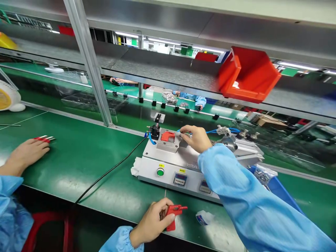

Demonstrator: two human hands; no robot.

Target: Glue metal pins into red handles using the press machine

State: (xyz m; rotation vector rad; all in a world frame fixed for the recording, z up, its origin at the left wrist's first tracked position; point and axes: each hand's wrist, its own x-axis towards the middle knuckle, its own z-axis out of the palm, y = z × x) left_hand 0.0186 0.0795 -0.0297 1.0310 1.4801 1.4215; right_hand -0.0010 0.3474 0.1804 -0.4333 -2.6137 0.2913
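A bin (250, 76) sits at the shelf's (160, 66) front edge; a post (89, 63) and fan (7, 94) stand near the tabletop's (78, 140) back edge.

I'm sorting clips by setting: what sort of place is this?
Likely a factory assembly line: a push-button machine on a long green bench, a red bin on the shelf above, and a co-worker's hand at the same bench.

The held part (171, 225) is smooth plastic; the fixture block (168, 147) is satin metal; the table (70, 150) is smooth, glossy.
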